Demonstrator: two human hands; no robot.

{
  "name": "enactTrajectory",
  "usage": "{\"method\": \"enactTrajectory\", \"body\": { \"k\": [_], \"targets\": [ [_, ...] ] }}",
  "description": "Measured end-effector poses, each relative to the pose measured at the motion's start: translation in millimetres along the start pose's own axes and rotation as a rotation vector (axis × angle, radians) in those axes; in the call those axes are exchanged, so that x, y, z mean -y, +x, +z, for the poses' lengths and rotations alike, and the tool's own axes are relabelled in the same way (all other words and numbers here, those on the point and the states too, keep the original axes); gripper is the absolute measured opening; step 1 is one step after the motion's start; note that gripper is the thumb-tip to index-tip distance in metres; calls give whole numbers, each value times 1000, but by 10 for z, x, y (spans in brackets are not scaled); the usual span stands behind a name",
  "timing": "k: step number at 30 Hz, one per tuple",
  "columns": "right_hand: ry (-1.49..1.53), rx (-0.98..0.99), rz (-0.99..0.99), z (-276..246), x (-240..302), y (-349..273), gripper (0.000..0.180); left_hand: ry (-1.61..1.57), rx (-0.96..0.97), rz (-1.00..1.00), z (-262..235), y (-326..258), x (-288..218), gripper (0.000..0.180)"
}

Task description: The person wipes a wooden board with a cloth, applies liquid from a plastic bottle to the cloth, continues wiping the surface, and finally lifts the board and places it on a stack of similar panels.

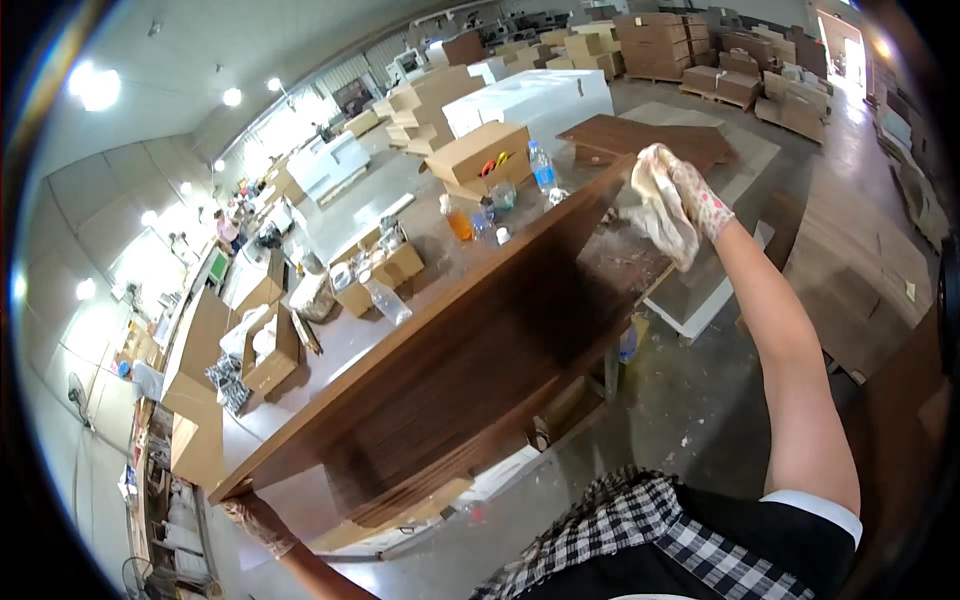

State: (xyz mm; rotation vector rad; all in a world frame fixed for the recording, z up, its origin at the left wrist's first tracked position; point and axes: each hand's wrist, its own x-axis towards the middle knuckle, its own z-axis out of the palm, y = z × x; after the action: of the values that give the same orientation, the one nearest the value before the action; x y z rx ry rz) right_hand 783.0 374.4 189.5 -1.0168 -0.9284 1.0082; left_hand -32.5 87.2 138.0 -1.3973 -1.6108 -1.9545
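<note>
Right grip: gloved right hand [700, 200] clenched on a pale cloth [660, 215] at the far end of the dark wood panel [470, 350].
Left grip: gloved left hand [258, 520] grasping the panel's near corner.
Panel: tilted up on edge over the tabletop [350, 225].
Risk: I'd judge a cloth-padded hold could slip, tipping the panel onto the bottles.
Count: one panel, one cloth, one upright plastic bottle [541, 167], one lying plastic bottle [386, 300].

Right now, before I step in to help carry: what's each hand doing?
Left hand: gloved, gripping the near end of the dark wooden panel.
Right hand: gloved, closed on a pale cloth at the far end.
</note>
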Motion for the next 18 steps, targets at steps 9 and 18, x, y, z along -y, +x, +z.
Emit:
{"method": "enactTrajectory", "body": {
  "k": [9, 18],
  "targets": [
    [339, 560, 349, -356, -286, -1149, 33, -668, -138, -209, -358, -1408, -153, 41],
    [162, 331, 619, -793, -1094, -1890, 49, -1178, -94, -621, -1243, -2990, -33, 63]
  ]
}}
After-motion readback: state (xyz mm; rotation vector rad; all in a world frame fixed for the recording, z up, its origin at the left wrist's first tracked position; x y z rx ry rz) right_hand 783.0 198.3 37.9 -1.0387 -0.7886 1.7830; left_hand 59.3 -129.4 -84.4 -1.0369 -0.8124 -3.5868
